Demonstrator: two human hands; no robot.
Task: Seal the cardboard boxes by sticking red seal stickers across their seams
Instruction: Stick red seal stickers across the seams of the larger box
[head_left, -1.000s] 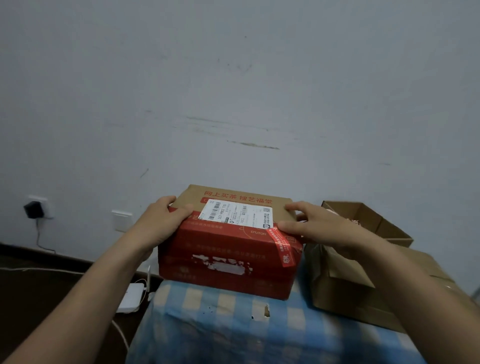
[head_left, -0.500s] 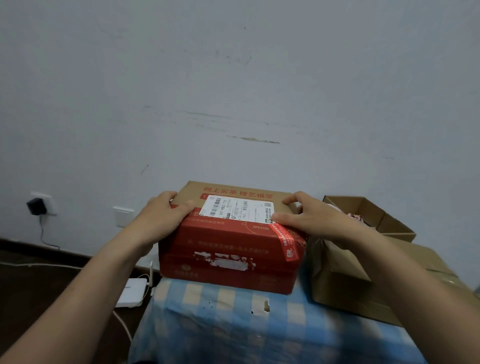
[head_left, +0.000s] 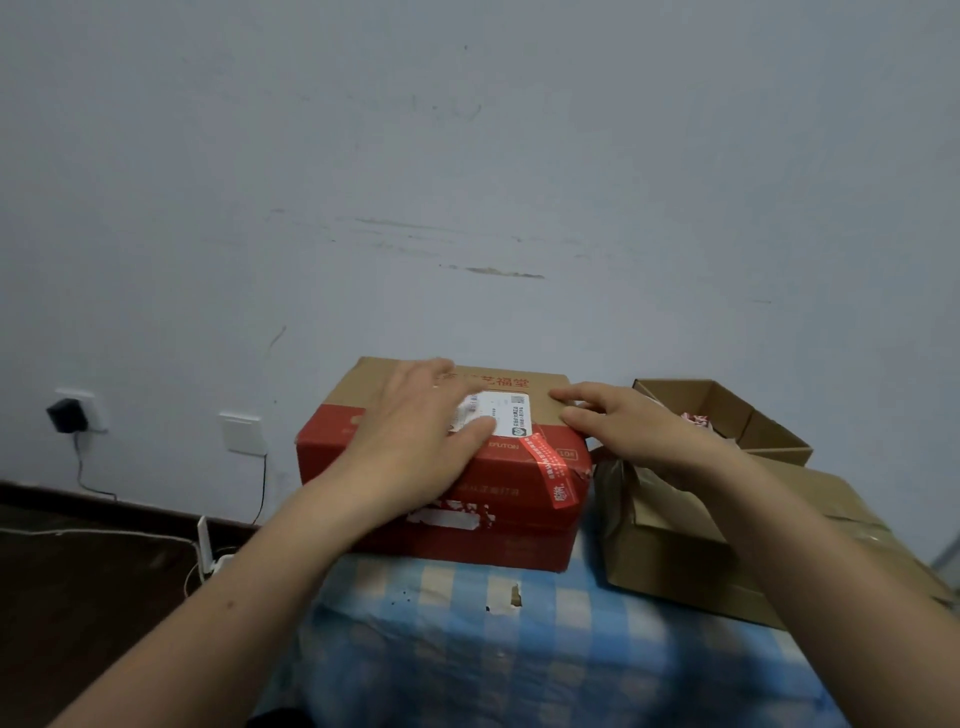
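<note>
The left hand (head_left: 415, 441), shifted in from the left edge of the cardboard box (head_left: 519, 540), now lies flat with straight fingers on its lid, mid-table (head_left: 519, 665), while the right hand (head_left: 634, 431) rests loosely spread fingers at the right edge, suggesting the red seal sticker (head_left: 550, 470) across the near-right seam is set.

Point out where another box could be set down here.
Only the near strip of checked cloth, in front of the red box, shows bare. The right side is crowded with open brown boxes beside the red box; left hand and right hand rest on its top.
</note>
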